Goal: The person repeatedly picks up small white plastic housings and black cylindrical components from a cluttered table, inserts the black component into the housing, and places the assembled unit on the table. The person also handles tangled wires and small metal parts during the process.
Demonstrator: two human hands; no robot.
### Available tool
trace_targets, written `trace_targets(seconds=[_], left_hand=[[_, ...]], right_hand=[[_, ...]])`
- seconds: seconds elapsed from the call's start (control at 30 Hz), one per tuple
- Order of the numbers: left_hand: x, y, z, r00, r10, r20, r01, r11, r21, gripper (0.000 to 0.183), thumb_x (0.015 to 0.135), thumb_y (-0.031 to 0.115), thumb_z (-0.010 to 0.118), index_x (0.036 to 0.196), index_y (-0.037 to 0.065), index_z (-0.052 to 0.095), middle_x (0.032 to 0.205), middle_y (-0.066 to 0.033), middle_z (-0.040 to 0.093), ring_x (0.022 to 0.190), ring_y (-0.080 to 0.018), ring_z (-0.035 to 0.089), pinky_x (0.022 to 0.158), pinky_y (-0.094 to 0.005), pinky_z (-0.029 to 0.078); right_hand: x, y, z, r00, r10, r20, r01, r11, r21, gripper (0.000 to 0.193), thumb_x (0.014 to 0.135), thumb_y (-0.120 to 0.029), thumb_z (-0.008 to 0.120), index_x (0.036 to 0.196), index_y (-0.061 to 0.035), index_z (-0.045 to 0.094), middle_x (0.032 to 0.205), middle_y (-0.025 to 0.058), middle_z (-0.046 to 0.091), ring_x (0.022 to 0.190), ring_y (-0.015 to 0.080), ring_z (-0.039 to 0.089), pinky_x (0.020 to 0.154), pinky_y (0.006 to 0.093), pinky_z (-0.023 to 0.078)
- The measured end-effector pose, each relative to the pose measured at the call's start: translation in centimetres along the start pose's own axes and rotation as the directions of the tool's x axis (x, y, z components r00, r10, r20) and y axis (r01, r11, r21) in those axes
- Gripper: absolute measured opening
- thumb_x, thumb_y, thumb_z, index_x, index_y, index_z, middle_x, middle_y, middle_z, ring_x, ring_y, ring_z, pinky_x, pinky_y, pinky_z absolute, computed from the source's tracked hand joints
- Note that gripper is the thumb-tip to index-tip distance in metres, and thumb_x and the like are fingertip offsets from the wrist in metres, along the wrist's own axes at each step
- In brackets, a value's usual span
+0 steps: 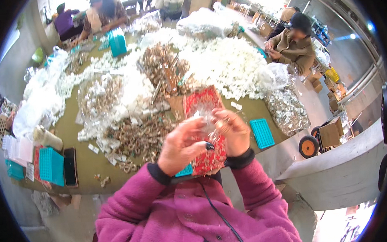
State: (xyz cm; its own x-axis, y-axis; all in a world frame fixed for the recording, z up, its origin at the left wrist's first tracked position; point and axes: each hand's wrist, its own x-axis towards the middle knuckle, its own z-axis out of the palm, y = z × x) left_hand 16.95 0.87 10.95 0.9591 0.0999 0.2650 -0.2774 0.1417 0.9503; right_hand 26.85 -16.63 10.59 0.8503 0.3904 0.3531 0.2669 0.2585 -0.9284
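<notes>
My left hand (181, 143) is over a red patterned cloth (197, 97) at the table's near edge. Its fingers are bent and the thumb stands apart, with a dark patch at its tip; the fingertips come close to crumpled clear plastic (207, 116). With closed fingers, my right hand (233, 130) grips this plastic from the other side. What the plastic contains, if anything, is too blurred to tell. Part of a teal tray (184, 171) shows beneath my left wrist. A pile of small brownish pieces (138, 135) lies left of my hands.
White pieces (234, 64) heap across the far table. A filled clear bag (287, 107) and a teal perforated tray (262, 133) lie right. At left are a teal box (51, 165), a phone (70, 167) and a jar (47, 138). Several people sit around, one (295, 47) at far right.
</notes>
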Motion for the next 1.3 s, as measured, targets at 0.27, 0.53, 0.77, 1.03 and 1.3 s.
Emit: trace_targets(seconds=[0.27, 0.53, 0.77, 1.03, 1.3], left_hand=[[1.2, -2.1, 0.6, 0.971, -0.219, 0.096, 0.239, 0.909, -0.341, 0.034, 0.102, 0.000, 0.063, 0.136, -0.006, 0.059, 0.119, -0.0141, 0.072, 0.096, -0.0240, 0.075, 0.085, -0.0409, 0.065], [0.5, -1.2, -0.9, 0.965, -0.233, 0.120, 0.257, 0.760, -0.596, 0.031, 0.104, 0.002, 0.059, 0.135, -0.002, 0.060, 0.125, -0.0202, 0.071, 0.106, -0.0294, 0.074, 0.091, -0.0445, 0.064], [0.5, -1.4, -1.5, 0.977, -0.210, 0.038, 0.195, 0.810, -0.553, 0.033, 0.099, -0.003, 0.066, 0.132, 0.000, 0.063, 0.124, -0.0176, 0.072, 0.105, -0.0252, 0.074, 0.093, -0.0380, 0.062], [-0.3, -1.5, -1.4, 0.963, -0.265, 0.049, 0.253, 0.824, -0.507, 0.037, 0.095, -0.007, 0.069, 0.131, -0.005, 0.065, 0.122, -0.0142, 0.072, 0.104, -0.0216, 0.073, 0.093, -0.0353, 0.061], [-0.7, -0.7, -1.5, 0.965, -0.256, 0.056, 0.239, 0.776, -0.583, 0.019, 0.103, 0.000, 0.059, 0.121, -0.002, 0.066, 0.116, -0.0159, 0.073, 0.094, -0.0214, 0.073, 0.085, -0.0373, 0.062]], right_hand=[[-1.3, -0.7, -0.6, 0.994, 0.099, 0.052, -0.100, 0.995, 0.025, 0.051, 0.109, -0.034, 0.059, 0.146, 0.0003, 0.055, 0.127, 0.0121, 0.069, 0.117, 0.0215, 0.066, 0.099, 0.0365, 0.056], [-1.8, -2.0, -1.2, 0.960, 0.230, 0.158, -0.211, 0.969, -0.130, 0.042, 0.109, -0.028, 0.059, 0.133, 0.0073, 0.060, 0.104, 0.0105, 0.075, 0.096, 0.0151, 0.071, 0.087, 0.0308, 0.058], [-2.7, -3.9, -1.4, 0.915, 0.373, 0.150, -0.325, 0.905, -0.274, 0.018, 0.103, -0.012, 0.068, 0.114, 0.0017, 0.072, 0.085, 0.0024, 0.071, 0.065, 0.0060, 0.062, 0.058, 0.0218, 0.051], [-2.8, -3.4, -0.6, 0.921, 0.363, 0.141, -0.360, 0.932, -0.041, 0.016, 0.106, -0.013, 0.063, 0.106, 0.0017, 0.069, 0.083, 0.0029, 0.069, 0.071, 0.0096, 0.065, 0.066, 0.0256, 0.055], [-3.5, -3.2, -0.1, 0.887, 0.401, 0.228, -0.407, 0.913, -0.024, 0.016, 0.105, -0.012, 0.065, 0.112, 0.0014, 0.068, 0.086, 0.0044, 0.069, 0.072, 0.0125, 0.069, 0.064, 0.0269, 0.057]])
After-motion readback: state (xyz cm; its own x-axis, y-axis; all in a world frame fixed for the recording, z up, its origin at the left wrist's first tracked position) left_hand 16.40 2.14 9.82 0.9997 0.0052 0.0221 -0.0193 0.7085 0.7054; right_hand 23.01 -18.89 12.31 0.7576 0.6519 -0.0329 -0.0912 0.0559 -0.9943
